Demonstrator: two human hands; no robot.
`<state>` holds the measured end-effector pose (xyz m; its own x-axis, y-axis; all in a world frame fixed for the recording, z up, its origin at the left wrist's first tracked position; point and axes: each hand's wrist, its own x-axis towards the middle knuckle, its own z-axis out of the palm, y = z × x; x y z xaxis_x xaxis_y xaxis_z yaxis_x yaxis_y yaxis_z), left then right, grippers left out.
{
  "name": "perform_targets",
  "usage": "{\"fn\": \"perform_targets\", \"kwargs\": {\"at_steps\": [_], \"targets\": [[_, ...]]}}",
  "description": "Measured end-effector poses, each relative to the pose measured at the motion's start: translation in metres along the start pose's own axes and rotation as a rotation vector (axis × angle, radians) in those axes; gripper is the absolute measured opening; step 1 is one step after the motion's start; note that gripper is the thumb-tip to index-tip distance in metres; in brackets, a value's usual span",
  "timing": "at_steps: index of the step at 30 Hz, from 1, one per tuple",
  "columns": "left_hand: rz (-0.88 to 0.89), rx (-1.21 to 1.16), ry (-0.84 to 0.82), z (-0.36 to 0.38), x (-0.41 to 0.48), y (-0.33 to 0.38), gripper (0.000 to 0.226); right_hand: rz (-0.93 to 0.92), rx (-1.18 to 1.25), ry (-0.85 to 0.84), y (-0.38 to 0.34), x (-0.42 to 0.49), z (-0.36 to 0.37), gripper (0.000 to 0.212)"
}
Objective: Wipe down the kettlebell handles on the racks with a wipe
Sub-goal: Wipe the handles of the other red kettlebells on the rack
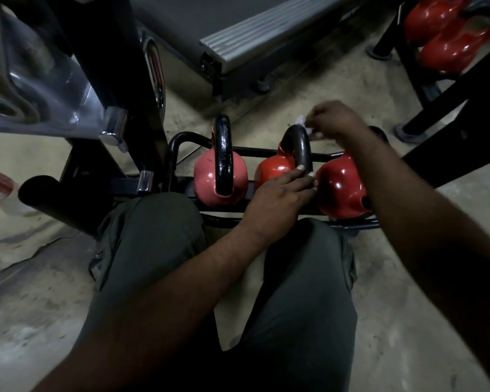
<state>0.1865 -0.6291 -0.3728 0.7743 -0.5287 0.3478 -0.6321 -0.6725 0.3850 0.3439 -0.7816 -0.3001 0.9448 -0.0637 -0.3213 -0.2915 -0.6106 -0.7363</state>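
Three red kettlebells sit in a low black rack (181, 140) on the floor in front of my knees. The left kettlebell (210, 179) has a shiny black handle. My left hand (280, 190) grips the near base of the middle kettlebell's black handle (301, 148). Above that handle's far top, my right hand (334, 123) pinches a small white wipe (304, 124) against it. The right kettlebell (340, 190) lies under my right forearm, its handle hidden.
A second black rack (441, 108) with red kettlebells (447, 32) stands at the upper right. A treadmill end (266, 32) is behind the low rack, and a chrome and black machine frame (102, 89) rises at the left. My legs in grey trousers fill the foreground.
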Motion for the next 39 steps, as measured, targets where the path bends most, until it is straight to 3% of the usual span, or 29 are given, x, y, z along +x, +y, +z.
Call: {"fn": "perform_targets", "kwargs": {"at_steps": [3,5,10,14,17,20,24,27,29,32,39], "targets": [[0.029,0.022,0.021,0.000,-0.001,0.000,0.040,0.273,0.711,0.020,0.036,-0.001,0.025,0.017],[0.035,0.034,0.045,-0.004,-0.001,0.002,0.040,0.365,0.877,0.043,0.041,-0.004,0.038,0.010],[0.017,0.018,0.054,-0.009,0.000,0.003,0.038,0.367,1.036,-0.037,0.041,-0.025,0.035,0.011],[0.004,0.020,0.038,-0.014,0.001,0.006,0.032,0.391,1.006,-0.073,0.044,-0.023,0.030,0.031],[0.029,0.013,0.019,-0.015,0.000,0.005,0.031,0.404,0.974,-0.026,0.035,-0.021,0.032,0.015],[0.010,0.076,-0.061,-0.016,-0.006,0.011,0.041,0.279,0.687,0.012,0.028,-0.033,0.021,0.009],[-0.058,0.077,-0.251,-0.015,-0.023,0.032,0.061,-0.224,-0.257,0.097,0.006,-0.050,-0.007,0.004],[-0.061,0.112,-0.304,-0.013,-0.029,0.032,0.061,-0.517,-0.809,-0.104,-0.036,-0.038,-0.004,0.015],[-0.055,0.119,-0.318,-0.011,-0.029,0.030,0.057,-0.503,-1.135,-0.270,-0.058,-0.022,0.017,0.018],[-0.057,0.116,-0.307,-0.008,-0.031,0.030,0.062,-0.333,-1.494,-0.365,-0.076,-0.009,0.053,0.016],[-0.068,0.072,-0.297,-0.008,-0.030,0.029,0.063,-0.287,-1.843,-0.428,-0.080,-0.019,0.078,0.011]]}}
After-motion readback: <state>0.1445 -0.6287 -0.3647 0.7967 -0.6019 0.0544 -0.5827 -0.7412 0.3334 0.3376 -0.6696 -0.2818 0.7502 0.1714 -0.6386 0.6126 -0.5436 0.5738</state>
